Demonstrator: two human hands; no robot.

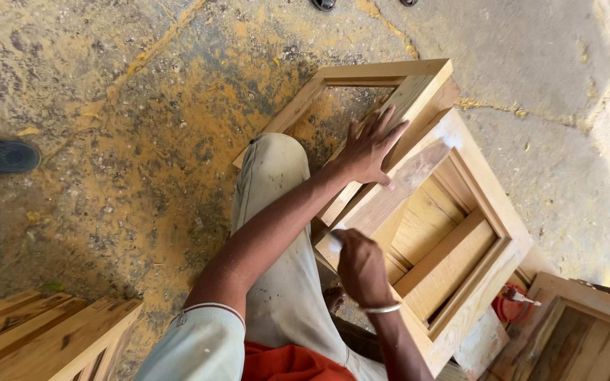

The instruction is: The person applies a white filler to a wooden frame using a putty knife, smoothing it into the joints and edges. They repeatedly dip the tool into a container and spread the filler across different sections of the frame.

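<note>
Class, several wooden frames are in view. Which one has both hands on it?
The pale panelled frame in the middle: the left hand presses flat on its rail and the right hand rubs it. The others lie untouched.

In view: 2 hands, the left hand [370, 149] and the right hand [361, 268]; 1 metal bangle [383, 308]; 1 panelled wooden frame [460, 240]; 1 open wooden frame [361, 88]; 1 slatted wooden piece [44, 331]; 1 red container [510, 303]; 1 black shoe [0, 155].
</note>
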